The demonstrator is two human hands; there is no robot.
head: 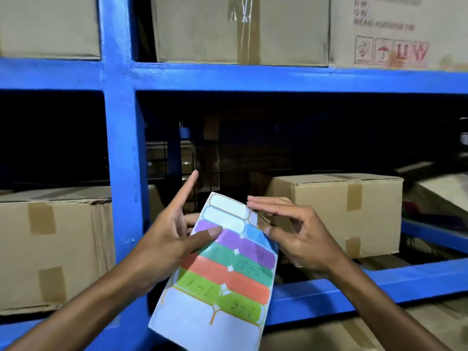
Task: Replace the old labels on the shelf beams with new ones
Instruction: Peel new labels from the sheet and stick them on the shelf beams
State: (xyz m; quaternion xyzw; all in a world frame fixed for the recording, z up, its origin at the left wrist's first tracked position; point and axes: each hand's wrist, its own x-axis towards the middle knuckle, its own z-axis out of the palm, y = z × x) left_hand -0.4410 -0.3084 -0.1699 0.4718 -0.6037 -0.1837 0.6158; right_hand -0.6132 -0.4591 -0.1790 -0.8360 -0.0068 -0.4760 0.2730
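A sheet of coloured labels hangs tilted in front of me, with purple, teal, red and green stickers, some hand-numbered. My left hand grips its left edge, thumb pressed on the purple row, index finger pointing up. My right hand pinches the blue label at the sheet's upper right edge between thumb and index finger. Empty white slots show at the sheet's top and bottom. The blue shelf beam runs across above; I see no label on it.
A blue upright post stands just left of the sheet. Taped cardboard boxes sit on the shelf at left and right, more on the upper level. A lower blue beam crosses behind my right wrist.
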